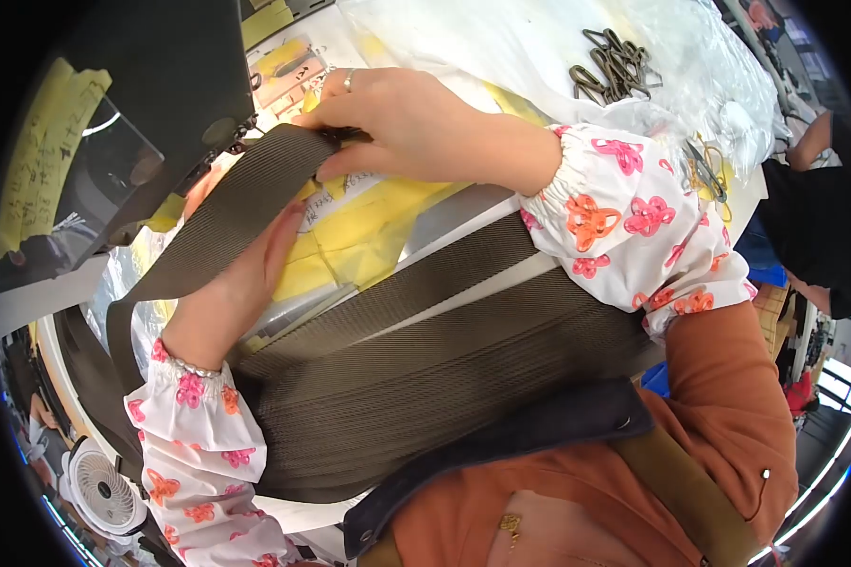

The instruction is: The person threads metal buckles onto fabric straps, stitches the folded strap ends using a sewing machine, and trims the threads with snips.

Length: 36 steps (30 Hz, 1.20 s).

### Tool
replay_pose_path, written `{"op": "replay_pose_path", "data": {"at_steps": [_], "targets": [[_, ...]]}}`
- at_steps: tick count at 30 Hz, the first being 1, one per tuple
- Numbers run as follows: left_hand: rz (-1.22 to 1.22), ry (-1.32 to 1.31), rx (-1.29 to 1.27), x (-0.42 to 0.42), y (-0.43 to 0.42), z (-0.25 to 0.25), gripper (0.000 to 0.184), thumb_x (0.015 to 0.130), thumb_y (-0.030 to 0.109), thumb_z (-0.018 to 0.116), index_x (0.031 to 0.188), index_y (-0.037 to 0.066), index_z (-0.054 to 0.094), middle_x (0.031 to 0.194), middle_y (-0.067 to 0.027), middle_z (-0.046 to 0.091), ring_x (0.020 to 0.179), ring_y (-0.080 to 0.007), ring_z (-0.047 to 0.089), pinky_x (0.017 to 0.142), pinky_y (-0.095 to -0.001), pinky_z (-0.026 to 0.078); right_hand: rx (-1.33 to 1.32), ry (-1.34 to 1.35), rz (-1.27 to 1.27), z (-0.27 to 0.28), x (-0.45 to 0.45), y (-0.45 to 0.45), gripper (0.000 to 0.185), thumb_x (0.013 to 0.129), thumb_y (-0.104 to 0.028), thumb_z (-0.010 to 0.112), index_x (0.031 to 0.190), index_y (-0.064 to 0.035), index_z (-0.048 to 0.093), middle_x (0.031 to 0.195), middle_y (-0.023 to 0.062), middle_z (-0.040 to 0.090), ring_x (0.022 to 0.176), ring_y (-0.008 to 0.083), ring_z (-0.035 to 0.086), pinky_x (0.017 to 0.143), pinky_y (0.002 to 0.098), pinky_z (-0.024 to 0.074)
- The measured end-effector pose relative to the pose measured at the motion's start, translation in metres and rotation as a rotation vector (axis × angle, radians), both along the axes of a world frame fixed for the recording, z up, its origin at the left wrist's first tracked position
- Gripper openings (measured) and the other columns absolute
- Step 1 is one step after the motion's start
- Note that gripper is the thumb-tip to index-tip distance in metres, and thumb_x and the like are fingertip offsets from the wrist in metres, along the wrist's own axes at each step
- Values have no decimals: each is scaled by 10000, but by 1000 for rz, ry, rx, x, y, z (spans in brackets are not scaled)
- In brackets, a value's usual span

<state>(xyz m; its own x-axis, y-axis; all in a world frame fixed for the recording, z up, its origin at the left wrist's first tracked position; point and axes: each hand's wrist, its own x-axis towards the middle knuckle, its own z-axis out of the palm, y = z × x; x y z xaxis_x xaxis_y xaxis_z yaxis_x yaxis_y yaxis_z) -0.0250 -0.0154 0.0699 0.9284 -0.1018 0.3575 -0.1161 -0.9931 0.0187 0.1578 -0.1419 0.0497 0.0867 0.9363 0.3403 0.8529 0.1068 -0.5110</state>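
Note:
A wide olive-brown webbing strap (227, 208) runs up from the lower left to the dark sewing machine. My right hand (388, 123) pinches the strap's upper end between thumb and fingers, with a small dark piece showing at the fingertips. Beneath the strap, my left hand (265, 255) grips it from its lower side; the strap hides part of those fingers. A thick stack of the same webbing (435, 369) lies across my lap and the table edge, below both forearms.
The dark sewing machine body (175, 57) stands at the upper left, with yellow tape on it. Yellow tape (359, 231) covers the work surface. Several metal snap hooks (615, 66) lie on clear plastic sheeting, and thread snips (706, 175) sit by my right sleeve. A white fan (107, 487) is at lower left.

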Motion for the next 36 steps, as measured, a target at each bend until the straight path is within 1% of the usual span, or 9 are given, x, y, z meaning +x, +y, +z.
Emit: {"op": "replay_pose_path", "data": {"at_steps": [3, 6, 12, 15, 18, 19, 22, 30, 36], "targets": [[64, 47, -33, -2, -8, 4, 221, 829, 172, 609, 1020, 65, 634, 964, -130, 614, 881, -296, 588, 789, -361, 461, -186, -101, -32, 16, -5, -1, 393, 743, -287, 675, 1044, -43, 612, 843, 108, 584, 766, 286, 581, 669, 386, 468], [117, 93, -169, -2, -11, 0, 221, 843, 186, 590, 1030, 76, 632, 962, -130, 615, 857, -288, 599, 772, -356, 470, 69, -326, -69, 1, -10, 0, 360, 728, -234, 670, 1024, -37, 618, 833, 96, 584, 784, 280, 582, 674, 374, 474], [274, 298, -178, -8, -16, 0, 224, 870, 192, 525, 1071, 111, 581, 948, -107, 623, 769, -259, 616, 629, -337, 500, 463, -320, 150, -13, -15, -7, 214, 700, -108, 588, 884, -1, 606, 976, 121, 607, 901, 249, 583, 769, 317, 484], [324, 373, -182, -5, -22, 3, 207, 842, 129, 515, 1038, 83, 565, 935, -85, 625, 775, -239, 621, 597, -331, 503, 389, -386, 113, -11, -18, -8, 222, 696, -105, 579, 888, 1, 612, 1033, 127, 608, 904, 230, 581, 782, 311, 479], [101, 238, -50, -6, -23, 10, 218, 773, 72, 541, 987, 33, 556, 926, -95, 622, 784, -222, 625, 607, -317, 509, 319, -461, 77, -8, -26, -7, 230, 689, -104, 574, 886, 5, 619, 1035, 117, 610, 909, 212, 578, 783, 308, 471], [-37, 27, 91, -6, -26, 12, 264, 723, 44, 559, 980, -18, 567, 963, -124, 618, 815, -224, 625, 641, -314, 517, 302, -474, 75, -6, -27, -7, 229, 689, -108, 574, 882, 5, 621, 1037, 116, 610, 911, 209, 575, 786, 306, 469], [-83, -157, 181, -6, -33, 27, 279, 707, 32, 577, 977, -39, 588, 1017, -162, 607, 868, -247, 612, 715, -335, 514, 276, -501, 59, -5, -28, -8, 226, 689, -118, 571, 873, 3, 625, 1028, 111, 612, 911, 201, 568, 784, 299, 461], [-25, 15, -39, 1, 7, 0, 307, 683, 44, 604, 987, 12, 631, 1085, -82, 612, 915, -226, 590, 775, -332, 492, 301, -499, 12, -6, -25, -9, 232, 702, -123, 570, 904, -20, 622, 965, 55, 590, 879, 176, 538, 772, 304, 411], [-5, -3, -66, -1, 5, 0, 323, 693, 35, 598, 1014, 50, 630, 1120, -59, 599, 903, -222, 577, 784, -325, 483, 202, -465, 2, -5, -27, -13, 261, 719, -115, 553, 964, -45, 610, 1094, 49, 566, 991, 181, 520, 864, 326, 404]]}}
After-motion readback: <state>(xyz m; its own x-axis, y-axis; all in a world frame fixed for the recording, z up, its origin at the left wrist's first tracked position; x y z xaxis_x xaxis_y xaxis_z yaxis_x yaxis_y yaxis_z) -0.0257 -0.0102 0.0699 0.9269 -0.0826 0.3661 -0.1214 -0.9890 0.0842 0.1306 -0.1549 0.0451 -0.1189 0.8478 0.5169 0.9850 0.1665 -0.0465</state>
